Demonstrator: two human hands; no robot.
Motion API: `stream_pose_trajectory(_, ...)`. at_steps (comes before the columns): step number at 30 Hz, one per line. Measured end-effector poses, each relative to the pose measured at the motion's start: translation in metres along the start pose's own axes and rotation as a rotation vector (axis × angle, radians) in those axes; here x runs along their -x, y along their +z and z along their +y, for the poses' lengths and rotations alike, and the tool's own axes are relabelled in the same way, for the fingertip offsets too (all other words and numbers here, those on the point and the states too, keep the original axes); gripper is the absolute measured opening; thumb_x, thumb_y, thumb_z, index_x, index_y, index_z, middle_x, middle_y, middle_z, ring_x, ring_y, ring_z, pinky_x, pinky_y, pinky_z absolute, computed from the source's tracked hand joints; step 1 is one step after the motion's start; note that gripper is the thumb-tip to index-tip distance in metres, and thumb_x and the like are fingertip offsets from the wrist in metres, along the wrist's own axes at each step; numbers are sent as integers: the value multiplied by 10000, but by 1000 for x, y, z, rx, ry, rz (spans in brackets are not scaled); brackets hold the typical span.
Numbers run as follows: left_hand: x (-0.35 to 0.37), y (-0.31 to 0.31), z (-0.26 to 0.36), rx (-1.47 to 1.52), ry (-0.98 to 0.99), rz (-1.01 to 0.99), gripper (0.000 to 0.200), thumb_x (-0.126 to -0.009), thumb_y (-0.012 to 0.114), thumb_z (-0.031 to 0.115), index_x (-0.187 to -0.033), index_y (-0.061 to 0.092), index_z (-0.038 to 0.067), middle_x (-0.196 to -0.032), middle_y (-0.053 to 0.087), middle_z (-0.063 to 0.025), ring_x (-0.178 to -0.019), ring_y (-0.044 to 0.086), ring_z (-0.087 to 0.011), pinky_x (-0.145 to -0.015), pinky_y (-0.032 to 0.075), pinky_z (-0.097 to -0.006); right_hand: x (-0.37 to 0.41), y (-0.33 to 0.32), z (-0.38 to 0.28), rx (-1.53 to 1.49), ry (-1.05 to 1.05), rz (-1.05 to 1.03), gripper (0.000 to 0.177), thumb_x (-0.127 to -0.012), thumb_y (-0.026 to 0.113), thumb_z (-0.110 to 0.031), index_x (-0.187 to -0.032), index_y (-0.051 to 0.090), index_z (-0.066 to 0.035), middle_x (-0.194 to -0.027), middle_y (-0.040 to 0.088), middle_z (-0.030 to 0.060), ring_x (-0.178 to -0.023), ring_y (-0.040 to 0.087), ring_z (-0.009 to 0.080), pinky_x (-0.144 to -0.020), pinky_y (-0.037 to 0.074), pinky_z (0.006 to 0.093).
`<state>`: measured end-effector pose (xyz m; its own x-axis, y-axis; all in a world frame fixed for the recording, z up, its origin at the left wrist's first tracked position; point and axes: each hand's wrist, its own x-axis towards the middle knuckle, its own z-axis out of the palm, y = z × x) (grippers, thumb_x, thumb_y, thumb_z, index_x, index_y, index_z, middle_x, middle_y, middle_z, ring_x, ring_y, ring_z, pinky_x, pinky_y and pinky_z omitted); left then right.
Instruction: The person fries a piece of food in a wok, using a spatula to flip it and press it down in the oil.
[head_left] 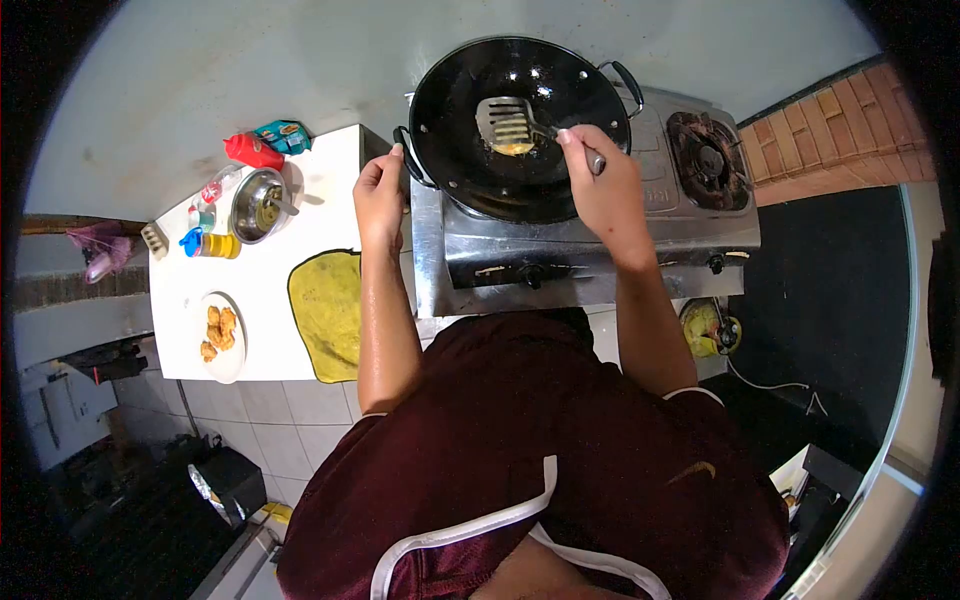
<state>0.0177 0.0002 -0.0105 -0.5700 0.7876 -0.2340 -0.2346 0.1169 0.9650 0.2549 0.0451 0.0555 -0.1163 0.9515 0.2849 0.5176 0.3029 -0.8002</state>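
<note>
In the head view, the black wok [470,170] sat at 12 o'clock on the steel gas stove [580,262]. The left hand [380,205] had its grip closed on the loop handle [417,175] at the wok's 8 o'clock. The right hand [612,200] had its grip clamped around the handle of a slotted turner [503,108], whose blade lay inside the wok by a small golden food piece [514,149]. The wok looked rigid and fairly heavy, best held by its side loops; the glossy interior seemed slick. The food piece looked soft and breakable, better supported from beneath. At 9 o'clock, a plate of fried pieces [227,327] rested on the white desk [270,355].
</note>
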Motion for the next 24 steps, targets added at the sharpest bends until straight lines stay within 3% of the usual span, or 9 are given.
stream_pose_trajectory(4, -6, -2, -8, -2, 26, 2, 276, -894, 648, 305, -769, 601, 62, -579, 456, 57, -458, 329, -33, -419, 246, -215, 1, -21, 11, 108, -60, 60, 239, -912, 590, -268, -898, 649, -37, -729, 635, 193, -673, 639, 368, -588, 480, 388)
stream_pose_trajectory(11, -5, -1, -5, -29, 14, -2, 277, -896, 644, 305, -767, 605, 62, -575, 456, 55, -474, 349, -33, -425, 264, -219, -11, -32, 13, 183, -95, 193, 224, -902, 609, -252, -904, 642, -30, -721, 635, 180, -624, 631, 339, -580, 472, 358)
stream_pose_trajectory(17, -2, -1, -2, -42, 5, 5, 279, -894, 645, 306, -762, 604, 64, -569, 455, 50, -475, 363, -39, -427, 286, -211, -1, -4, 13, -35, -64, 90, 215, -905, 603, -246, -908, 637, -34, -756, 638, 178, -667, 645, 315, -605, 475, 348)
stream_pose_trajectory(24, -5, -3, -5, -38, 32, -2, 268, -893, 648, 294, -763, 608, 64, -582, 466, 53, -476, 362, -35, -424, 280, -209, 3, -32, 6, 165, -23, 79, 222, -908, 601, -251, -912, 641, -33, -743, 636, 187, -653, 640, 334, -589, 468, 354)
